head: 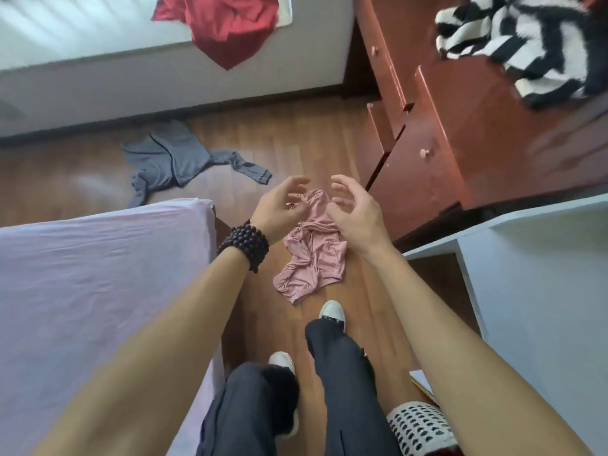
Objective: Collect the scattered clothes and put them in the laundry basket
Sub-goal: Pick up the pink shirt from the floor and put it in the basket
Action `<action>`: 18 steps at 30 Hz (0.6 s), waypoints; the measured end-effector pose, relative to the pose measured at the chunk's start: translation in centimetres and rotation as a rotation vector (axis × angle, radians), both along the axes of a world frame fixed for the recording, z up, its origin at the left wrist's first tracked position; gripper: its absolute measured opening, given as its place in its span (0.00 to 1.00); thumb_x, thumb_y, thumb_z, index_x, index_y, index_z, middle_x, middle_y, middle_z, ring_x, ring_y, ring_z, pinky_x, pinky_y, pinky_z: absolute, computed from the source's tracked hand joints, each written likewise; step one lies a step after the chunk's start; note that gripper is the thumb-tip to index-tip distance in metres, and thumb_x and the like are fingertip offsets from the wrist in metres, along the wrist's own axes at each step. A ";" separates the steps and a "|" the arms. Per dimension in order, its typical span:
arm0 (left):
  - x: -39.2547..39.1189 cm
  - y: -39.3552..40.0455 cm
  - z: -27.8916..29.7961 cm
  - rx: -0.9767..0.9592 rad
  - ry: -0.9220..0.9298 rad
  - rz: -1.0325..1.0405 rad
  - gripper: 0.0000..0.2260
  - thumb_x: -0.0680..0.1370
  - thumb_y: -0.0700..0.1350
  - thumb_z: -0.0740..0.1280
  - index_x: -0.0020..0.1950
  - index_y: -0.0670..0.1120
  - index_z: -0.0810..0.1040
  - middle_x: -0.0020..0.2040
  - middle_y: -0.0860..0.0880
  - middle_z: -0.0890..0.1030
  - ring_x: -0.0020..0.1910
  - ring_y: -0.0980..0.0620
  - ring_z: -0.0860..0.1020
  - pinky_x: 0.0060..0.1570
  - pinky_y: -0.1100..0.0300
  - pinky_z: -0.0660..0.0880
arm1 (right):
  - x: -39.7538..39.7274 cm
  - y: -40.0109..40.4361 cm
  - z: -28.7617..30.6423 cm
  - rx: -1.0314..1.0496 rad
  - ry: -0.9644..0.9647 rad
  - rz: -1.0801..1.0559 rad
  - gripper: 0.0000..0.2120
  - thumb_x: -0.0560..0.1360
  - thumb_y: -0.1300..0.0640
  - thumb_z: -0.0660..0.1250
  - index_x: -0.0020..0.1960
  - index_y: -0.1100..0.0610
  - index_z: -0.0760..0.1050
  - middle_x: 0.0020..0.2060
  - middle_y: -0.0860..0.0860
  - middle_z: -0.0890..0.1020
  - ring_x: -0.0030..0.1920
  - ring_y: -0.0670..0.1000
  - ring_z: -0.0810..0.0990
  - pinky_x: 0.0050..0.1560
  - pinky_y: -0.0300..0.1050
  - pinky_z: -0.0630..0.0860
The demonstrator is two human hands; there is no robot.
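Your left hand (pixel 279 205) and right hand (pixel 353 209) hover with fingers spread and curled, holding nothing, above the pink garment (pixel 312 258) crumpled on the wooden floor (pixel 296 143). Beyond the pink garment lies a grey shirt (pixel 174 156); the white perforated basket (pixel 421 426) sits nearer you, by your right leg.

Glossy wooden dresser (pixel 487 126); soft matt pink cloth (pixel 312 258).
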State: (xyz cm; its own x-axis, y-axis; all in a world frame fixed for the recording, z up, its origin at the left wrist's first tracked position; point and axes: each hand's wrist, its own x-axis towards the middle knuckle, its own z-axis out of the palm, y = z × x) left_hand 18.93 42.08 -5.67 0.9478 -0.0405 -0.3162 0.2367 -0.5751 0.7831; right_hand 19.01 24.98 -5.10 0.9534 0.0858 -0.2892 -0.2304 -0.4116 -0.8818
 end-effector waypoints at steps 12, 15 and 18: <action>10.3 3.0 -46.2 0.506 0.257 -0.430 0.57 0.65 0.60 0.78 0.82 0.51 0.45 0.80 0.44 0.58 0.78 0.41 0.60 0.72 0.38 0.66 | 12.9 1.2 -45.9 -0.564 0.322 0.578 0.43 0.73 0.59 0.71 0.83 0.49 0.54 0.80 0.57 0.59 0.80 0.61 0.60 0.78 0.57 0.63; 10.9 3.9 -56.2 0.705 0.279 -0.576 0.63 0.62 0.67 0.77 0.81 0.50 0.39 0.83 0.46 0.47 0.81 0.42 0.49 0.73 0.34 0.61 | 14.0 1.6 -55.7 -0.767 0.362 0.733 0.53 0.71 0.54 0.77 0.83 0.43 0.46 0.83 0.56 0.43 0.83 0.64 0.46 0.78 0.69 0.55; 12.1 4.1 -64.7 0.849 0.295 -0.696 0.67 0.59 0.72 0.75 0.80 0.50 0.33 0.82 0.45 0.37 0.81 0.39 0.38 0.72 0.28 0.52 | 14.6 2.9 -63.3 -0.839 0.454 0.754 0.61 0.71 0.50 0.79 0.82 0.42 0.33 0.81 0.55 0.30 0.82 0.65 0.34 0.78 0.74 0.47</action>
State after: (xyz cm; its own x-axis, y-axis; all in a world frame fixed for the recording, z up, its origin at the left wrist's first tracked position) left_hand 31.06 46.14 -70.37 0.6872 -0.1959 -0.6995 -0.2316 -0.9718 0.0446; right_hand 33.63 27.86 -68.41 0.5429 0.2011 -0.8154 0.0946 -0.9794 -0.1786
